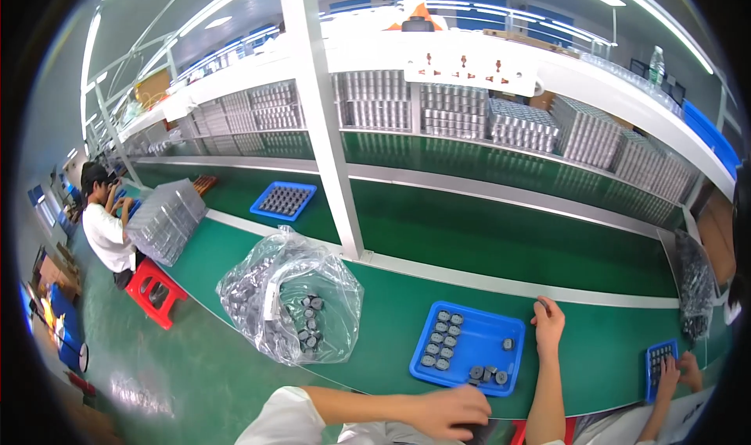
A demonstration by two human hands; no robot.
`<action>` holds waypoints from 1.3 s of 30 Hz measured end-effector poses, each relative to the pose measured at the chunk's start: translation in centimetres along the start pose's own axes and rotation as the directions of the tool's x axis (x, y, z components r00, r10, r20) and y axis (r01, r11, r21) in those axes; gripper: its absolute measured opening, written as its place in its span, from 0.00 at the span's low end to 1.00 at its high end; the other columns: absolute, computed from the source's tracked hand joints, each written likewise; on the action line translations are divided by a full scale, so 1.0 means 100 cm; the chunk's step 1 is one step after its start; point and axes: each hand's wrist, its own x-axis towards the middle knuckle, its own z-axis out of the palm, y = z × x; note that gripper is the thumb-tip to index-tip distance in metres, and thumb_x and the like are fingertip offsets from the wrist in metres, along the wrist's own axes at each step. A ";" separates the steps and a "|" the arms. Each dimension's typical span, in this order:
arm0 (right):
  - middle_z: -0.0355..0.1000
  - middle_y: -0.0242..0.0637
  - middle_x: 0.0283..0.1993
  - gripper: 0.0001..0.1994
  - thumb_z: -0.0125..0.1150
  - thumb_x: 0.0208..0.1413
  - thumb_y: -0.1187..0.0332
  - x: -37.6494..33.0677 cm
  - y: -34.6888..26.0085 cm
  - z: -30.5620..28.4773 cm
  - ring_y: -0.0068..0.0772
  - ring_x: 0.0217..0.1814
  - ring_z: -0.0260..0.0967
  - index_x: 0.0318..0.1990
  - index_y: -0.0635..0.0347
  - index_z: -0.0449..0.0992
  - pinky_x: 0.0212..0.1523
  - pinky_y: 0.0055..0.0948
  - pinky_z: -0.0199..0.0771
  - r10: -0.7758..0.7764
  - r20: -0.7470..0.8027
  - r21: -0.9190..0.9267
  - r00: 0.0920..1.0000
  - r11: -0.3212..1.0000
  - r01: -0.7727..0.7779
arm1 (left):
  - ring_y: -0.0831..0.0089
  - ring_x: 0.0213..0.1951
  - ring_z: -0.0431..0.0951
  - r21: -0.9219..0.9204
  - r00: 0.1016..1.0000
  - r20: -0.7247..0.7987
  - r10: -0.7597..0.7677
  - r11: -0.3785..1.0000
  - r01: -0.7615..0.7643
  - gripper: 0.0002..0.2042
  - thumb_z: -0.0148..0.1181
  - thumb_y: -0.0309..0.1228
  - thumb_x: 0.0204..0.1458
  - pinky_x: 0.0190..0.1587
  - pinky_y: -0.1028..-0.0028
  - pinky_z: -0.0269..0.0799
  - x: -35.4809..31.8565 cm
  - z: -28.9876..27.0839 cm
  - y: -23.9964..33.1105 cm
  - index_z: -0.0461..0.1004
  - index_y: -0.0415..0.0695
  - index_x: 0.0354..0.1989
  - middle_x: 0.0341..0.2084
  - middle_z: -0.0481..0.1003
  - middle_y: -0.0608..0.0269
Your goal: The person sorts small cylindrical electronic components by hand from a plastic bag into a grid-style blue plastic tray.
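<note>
A blue tray (467, 327) lies on the green bench, with rows of small grey round parts (442, 339) at its left. One loose grey part (508, 344) sits near the right wall, and several more (489, 374) gather at the front. Just beyond the tray's right edge, my right hand (549, 324) is raised in a pinch, a small dark part showing at its fingertips. My left hand (452, 411) is curled at the tray's front edge. Something dark shows under its fingers, too hidden to name.
A clear plastic bag (293, 308) of grey parts stands left of the tray. Further off are another filled blue tray (283, 201) and a white metal post (317, 116). Co-workers sit at both sides; at right, a co-worker's hands (677, 371) touch a small blue tray (653, 376).
</note>
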 end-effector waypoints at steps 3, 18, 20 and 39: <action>0.73 0.33 0.29 0.13 0.61 0.57 0.69 -0.004 -0.001 0.007 0.19 0.24 0.68 0.47 0.67 0.78 0.26 0.21 0.69 -0.058 -0.003 -0.045 0.998 0.997 0.058 | 0.53 0.49 0.76 -0.077 0.942 0.336 -0.016 0.996 0.045 0.18 0.59 0.45 0.49 0.48 0.54 0.70 0.009 0.050 -0.006 0.79 0.42 0.40 0.45 0.76 0.41; 0.71 0.27 0.30 0.08 0.64 0.54 0.75 -0.014 -0.008 0.007 0.16 0.25 0.64 0.41 0.65 0.78 0.26 0.18 0.65 0.067 -0.027 -0.006 0.997 0.998 -0.067 | 0.46 0.33 0.79 0.024 0.715 0.678 -0.169 0.978 0.209 0.17 0.52 0.42 0.54 0.38 0.52 0.73 -0.028 0.116 -0.056 0.81 0.41 0.31 0.27 0.79 0.44; 0.72 0.29 0.30 0.10 0.61 0.56 0.75 -0.016 -0.009 0.002 0.17 0.26 0.65 0.45 0.65 0.77 0.28 0.18 0.66 0.078 -0.012 -0.032 0.997 0.996 -0.079 | 0.49 0.32 0.79 0.017 0.671 0.704 -0.232 0.950 0.311 0.17 0.52 0.42 0.54 0.39 0.52 0.72 -0.048 0.152 -0.069 0.81 0.42 0.30 0.27 0.79 0.45; 0.68 0.37 0.38 0.15 0.70 0.44 0.74 -0.047 -0.057 0.055 0.35 0.37 0.68 0.43 0.58 0.81 0.37 0.30 0.72 -0.220 0.755 -0.459 0.618 0.497 0.736 | 0.57 0.23 0.77 0.353 0.726 0.584 -0.363 0.919 0.175 0.11 0.58 0.38 0.47 0.28 0.58 0.70 -0.036 0.164 -0.048 0.76 0.44 0.21 0.22 0.77 0.52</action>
